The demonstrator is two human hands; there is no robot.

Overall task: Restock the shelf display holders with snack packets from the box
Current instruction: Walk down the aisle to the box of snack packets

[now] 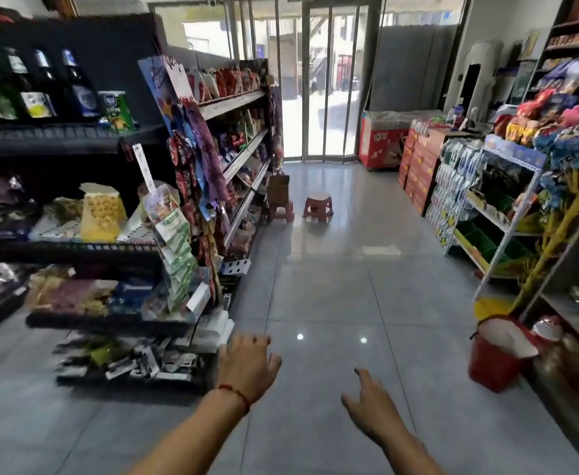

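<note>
Head view, shop aisle, grey tile floor (332, 286). Frame blurred at the left and right edges.

Left hand (247, 365): fingers spread wide, palm down, holding nothing; red string at the wrist. Right hand (372, 402): open, fingers loosely extended, also holding nothing. Both hang over bare floor, near and centre, touching no stock.

Task items: a brown cardboard box (277, 190) stands far down the aisle on a red stool (281, 210), just beside the left shelving (240, 104); a second red stool (318, 206) sits to its right, apart from it. Box contents cannot be made out. Hanging snack packets (192, 166) fill the strips on the end of the left shelving, nearer than the box. Which holders need filling is not discernible.

Judgement: no packet in hand, so this is the approach stage; restocking proper not yet begun.

Risks from here:
- Red bucket (497, 354) stands near right, at the foot of the right shelving (555, 303); a wide step or arm swing could knock it.
- The hanging packets jut into the aisle; brushing past could pull them off.
- The box perches on a small stool; a one-sided pull could tip it.
- Glossy floor, possible slip.
</note>
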